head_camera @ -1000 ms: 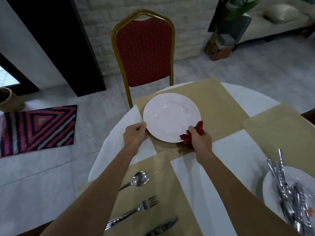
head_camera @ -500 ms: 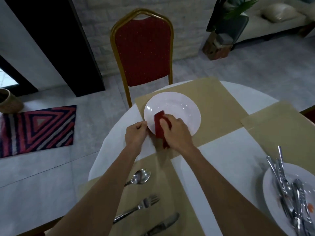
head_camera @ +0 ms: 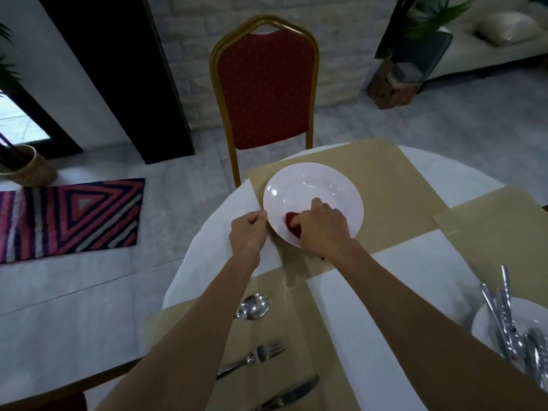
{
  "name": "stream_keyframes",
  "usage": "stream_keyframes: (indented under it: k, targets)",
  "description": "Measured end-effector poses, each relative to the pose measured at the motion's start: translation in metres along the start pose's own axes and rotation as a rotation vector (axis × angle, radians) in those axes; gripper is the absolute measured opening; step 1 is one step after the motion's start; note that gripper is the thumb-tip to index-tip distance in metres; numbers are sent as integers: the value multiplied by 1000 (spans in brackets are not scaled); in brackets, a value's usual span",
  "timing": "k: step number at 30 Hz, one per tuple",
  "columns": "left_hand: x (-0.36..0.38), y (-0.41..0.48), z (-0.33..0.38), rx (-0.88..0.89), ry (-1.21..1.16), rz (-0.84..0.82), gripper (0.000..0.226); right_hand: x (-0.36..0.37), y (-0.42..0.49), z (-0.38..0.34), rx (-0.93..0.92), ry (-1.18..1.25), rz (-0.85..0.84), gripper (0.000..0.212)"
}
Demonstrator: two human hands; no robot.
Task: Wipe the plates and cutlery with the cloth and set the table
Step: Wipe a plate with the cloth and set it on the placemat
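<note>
The white plate (head_camera: pixel 311 185) was observed at the far placemat (head_camera: pixel 385 173), its left rim gripped by the left hand (head_camera: pixel 247 231). The red cloth (head_camera: pixel 292 224) was held against the plate by the curled right hand (head_camera: pixel 321 228).

A plate (head_camera: pixel 308 185) is sitting on the far placemat (head_camera: pixel 391 179) at the far edge of the table (head_camera: pixel 213 259), with a chair (head_camera: pixel 267 84) standing right behind it. The left hand (head_camera: pixel 247 232) is gripping the plate's left rim. The right hand (head_camera: pixel 323 226) is holding the cloth (head_camera: pixel 292 226) down on the plate's near left part. Nearer the person, a spoon (head_camera: pixel 253 305), a fork (head_camera: pixel 255 358) and a knife (head_camera: pixel 292 394) are lying on the near placemat (head_camera: pixel 284 330), spoon farthest, knife nearest. At the right edge, a second plate (head_camera: pixel 482 324) is carrying a pile of cutlery (head_camera: pixel 507 327), nearer than the right placemat (head_camera: pixel 498 226). On the floor to the left, a rug (head_camera: pixel 68 218) is lying before a basket (head_camera: pixel 26 169).
</note>
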State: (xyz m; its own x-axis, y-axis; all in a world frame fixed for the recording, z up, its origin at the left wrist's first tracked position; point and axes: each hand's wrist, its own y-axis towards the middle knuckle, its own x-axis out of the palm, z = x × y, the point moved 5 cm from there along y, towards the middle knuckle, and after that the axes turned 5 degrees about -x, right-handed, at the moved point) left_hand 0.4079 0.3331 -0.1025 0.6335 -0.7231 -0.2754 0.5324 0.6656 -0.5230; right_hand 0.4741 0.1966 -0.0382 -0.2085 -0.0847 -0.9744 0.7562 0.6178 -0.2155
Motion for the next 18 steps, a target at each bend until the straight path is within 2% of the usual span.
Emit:
stream_keyframes:
  k: [6,11,14,18]
  targets:
    - [1,1,0,17,13,6,24,9,0,-35,-68,167,97,40]
    - [0,-2,0,17,24,44,23,8,-22,2,31,119,-19,41]
    - [0,-6,0,15,5,43,25,3,-38,34,174,235,107,39]
    - [-3,-10,1,23,-10,59,26,9,-64,70,435,634,406,37]
